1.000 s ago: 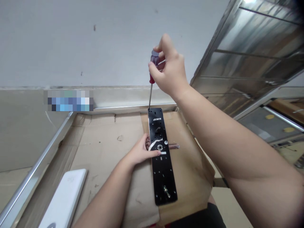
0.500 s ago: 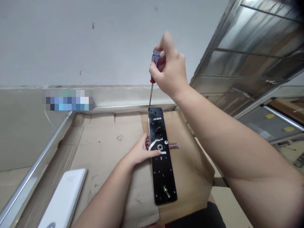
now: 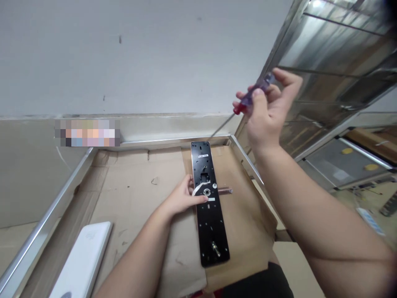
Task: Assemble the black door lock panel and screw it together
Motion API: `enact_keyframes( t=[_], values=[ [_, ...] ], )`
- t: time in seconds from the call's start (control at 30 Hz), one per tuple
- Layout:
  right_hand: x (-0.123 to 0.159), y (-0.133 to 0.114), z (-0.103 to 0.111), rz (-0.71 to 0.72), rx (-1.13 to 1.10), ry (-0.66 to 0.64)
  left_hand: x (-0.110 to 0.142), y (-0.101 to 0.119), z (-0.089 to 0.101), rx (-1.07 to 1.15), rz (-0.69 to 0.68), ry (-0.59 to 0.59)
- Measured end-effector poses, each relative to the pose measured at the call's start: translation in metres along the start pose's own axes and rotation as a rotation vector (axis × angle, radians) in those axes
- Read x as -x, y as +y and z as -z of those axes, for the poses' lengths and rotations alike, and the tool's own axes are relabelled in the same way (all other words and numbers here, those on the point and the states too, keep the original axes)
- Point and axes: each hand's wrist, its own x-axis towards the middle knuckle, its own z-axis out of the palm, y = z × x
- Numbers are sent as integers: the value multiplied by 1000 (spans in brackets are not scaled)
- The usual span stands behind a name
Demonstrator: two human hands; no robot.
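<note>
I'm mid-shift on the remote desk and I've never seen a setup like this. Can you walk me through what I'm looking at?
There is no machine here: these are a person's own two bare hands, seen by one camera worn on the head, looking forward and down. The left hand holds a long black plate by its left edge, thumb on top and fingers at the side. The right hand is raised, holding a screwdriver on a slant. Its tip is near the plate's far right corner; I can't tell whether they touch. A copper-coloured bar sticks out from the plate's right side. Below is brown cardboard, with a white slab-like object lying on the left.
</note>
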Motion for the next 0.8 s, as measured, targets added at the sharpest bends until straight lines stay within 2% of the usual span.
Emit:
enact_keyframes(
  t=[0.07,0.17,0.27,0.33,0.4,0.47,0.53,0.57,0.67,0.73,0.8],
  values=[
    [10,10,16,-99,-108,76,-1,1,0,11,-1,6],
    [30,29,33,-427,-212,96,-1,3,1,3,5,11],
    [51,50,42,-821,-312,-4,0,6,1,-42,5,6],
    [63,64,43,-1066,-348,-168,2,9,2,-95,9,-6],
    [72,78,41,-1164,-323,-259,6,16,4,-179,39,-14],
    [78,89,39,-1194,-294,-329,12,27,12,-280,84,10],
    [81,97,37,-1197,-263,-388,19,39,29,-357,89,140],
    [81,100,36,-1195,-247,-413,24,44,42,-397,67,244],
    [81,108,37,-1179,-200,-457,44,53,88,-637,106,644],
    [81,113,39,-1154,-173,-469,58,54,117,-908,252,854],
    [80,116,41,-1122,-145,-473,70,56,136,-1111,434,904]
  ],
)
